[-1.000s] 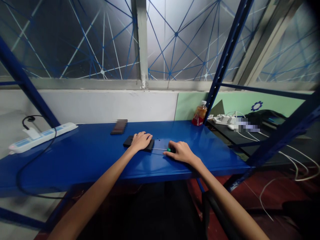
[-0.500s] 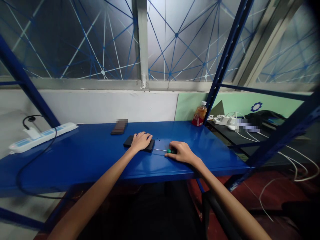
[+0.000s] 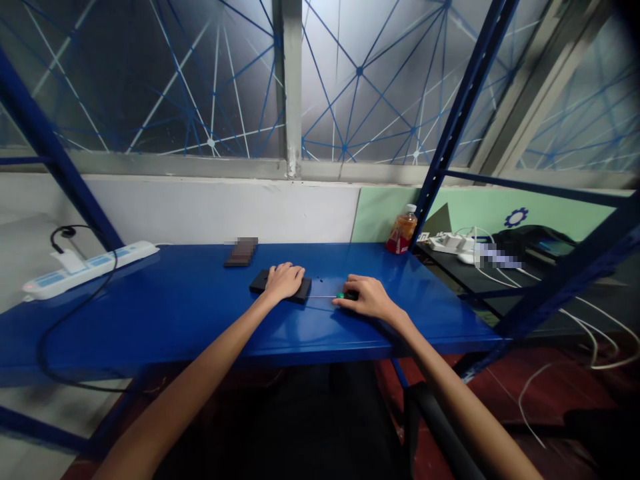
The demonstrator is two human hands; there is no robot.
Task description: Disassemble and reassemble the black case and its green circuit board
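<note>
A flat black box [image 3: 303,291] lies on the blue table [image 3: 170,320]. My left hand [image 3: 286,280] rests across its middle with the fingers bent over it, holding it down. To the right, my right hand [image 3: 371,297] grips the green and black handle of a screwdriver [image 3: 341,296], thumb on the near side and fingers curled over the top. The thin shaft lies almost level and reaches the box's right end; its tip is hard to make out. Beyond the shaft lie small dark bits [image 3: 321,281], probably screws.
A dark, blurred-out flat object [image 3: 242,252] lies near the wall. At the left is a white power strip [image 3: 95,269] with a black cable. A drink bottle [image 3: 401,230] stands by the blue right-hand post [image 3: 460,107]. White cables and adapters [image 3: 450,242] lie on the side table.
My right hand has shifted slightly and its fingers have moved round the screwdriver handle. The shaft now lies more level. My left hand stays on the box; the view has shifted a little.
</note>
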